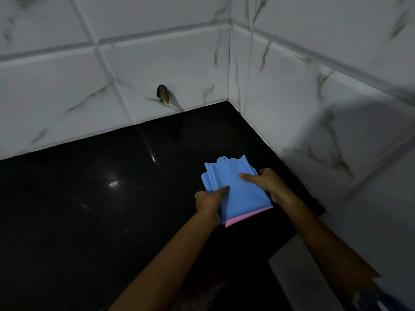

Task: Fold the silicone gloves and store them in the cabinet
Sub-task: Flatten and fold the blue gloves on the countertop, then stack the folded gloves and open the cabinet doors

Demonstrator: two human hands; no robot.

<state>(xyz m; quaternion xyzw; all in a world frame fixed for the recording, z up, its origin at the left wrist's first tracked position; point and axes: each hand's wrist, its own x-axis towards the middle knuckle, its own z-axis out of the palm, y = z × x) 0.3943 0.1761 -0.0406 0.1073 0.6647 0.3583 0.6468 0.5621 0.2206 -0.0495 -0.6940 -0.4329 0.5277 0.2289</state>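
Both grips closed on folded blue silicone gloves (235, 189), left hand (210, 204), right hand (268, 182), glossy black counter (89, 209), marbled white tile corner (230, 63)

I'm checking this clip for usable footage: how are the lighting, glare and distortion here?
Head view: dim overall, yet the blue gloves held by the left hand and right hand read clearly; small specular glare spots on the black countertop; a soft shadow darkens the right wall tiles; wide-angle lens bends the grout lines.

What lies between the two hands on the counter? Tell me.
In the head view, the folded blue gloves lie between the left hand and the right hand, both gripping their edges over the black counter.
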